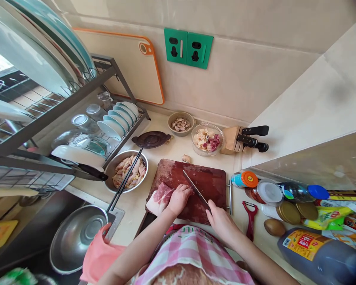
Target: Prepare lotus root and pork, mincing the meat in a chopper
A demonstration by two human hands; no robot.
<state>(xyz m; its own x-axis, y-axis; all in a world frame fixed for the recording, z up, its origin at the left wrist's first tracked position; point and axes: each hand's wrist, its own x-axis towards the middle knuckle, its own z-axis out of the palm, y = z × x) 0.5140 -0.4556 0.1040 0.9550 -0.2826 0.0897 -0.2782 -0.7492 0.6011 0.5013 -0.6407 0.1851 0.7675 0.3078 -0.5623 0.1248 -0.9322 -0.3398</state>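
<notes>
A dark red-brown cutting board [210, 178] lies before me, and on its left part sits a thick piece of raw pork [161, 198] with a pale fatty side. My left hand [179, 199] rests over the pork's right end, fingers curled down on it. In my right hand [221, 217] is the handle of a kitchen knife [197, 191]. Its blade slants up and to the left across the board, just right of my left fingertips. Whether the edge touches the meat is hidden. A small piece of ginger [186, 158] lies behind the board.
Left stands a metal bowl of raw chicken pieces [126, 176] with black chopsticks [126, 180] across it. Behind are a basket of cut pieces [180, 122], a glass bowl of cut food [207, 140] and a knife block [231, 138]. Right are a red peeler [250, 219], jars and bottles.
</notes>
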